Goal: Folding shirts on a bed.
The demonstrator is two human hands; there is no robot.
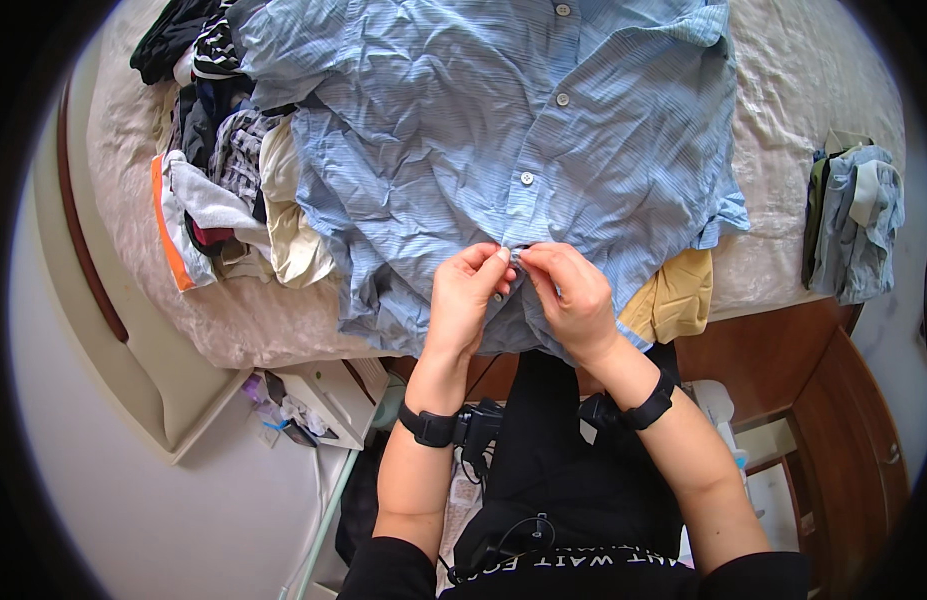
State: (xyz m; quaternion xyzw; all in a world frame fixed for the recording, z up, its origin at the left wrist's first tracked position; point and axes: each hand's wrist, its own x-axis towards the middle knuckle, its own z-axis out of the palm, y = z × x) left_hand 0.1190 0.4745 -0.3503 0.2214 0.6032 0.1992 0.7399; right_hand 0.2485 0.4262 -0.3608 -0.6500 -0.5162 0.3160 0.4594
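Note:
A light blue striped button-up shirt (423, 130) lies spread and wrinkled on the bed, its lower edge toward me. My left hand (470, 285) pinches the shirt's front placket between thumb and fingers. Close beside it, my right hand (571, 295) pinches the same placket from the other side. The two sets of fingertips nearly meet; whatever button sits between them is hidden. Farther up the placket, white buttons (526, 178) show. Below the left fingertips, another small button is partly visible.
A pile of mixed clothes (228, 170) lies on the bed's left side. Yellow cloth (673, 298) sticks out under the shirt at right. Folded or hung clothes (855, 225) rest at the far right. A small white nightstand (328, 395) with odds and ends stands lower left, beside the bed (793, 80).

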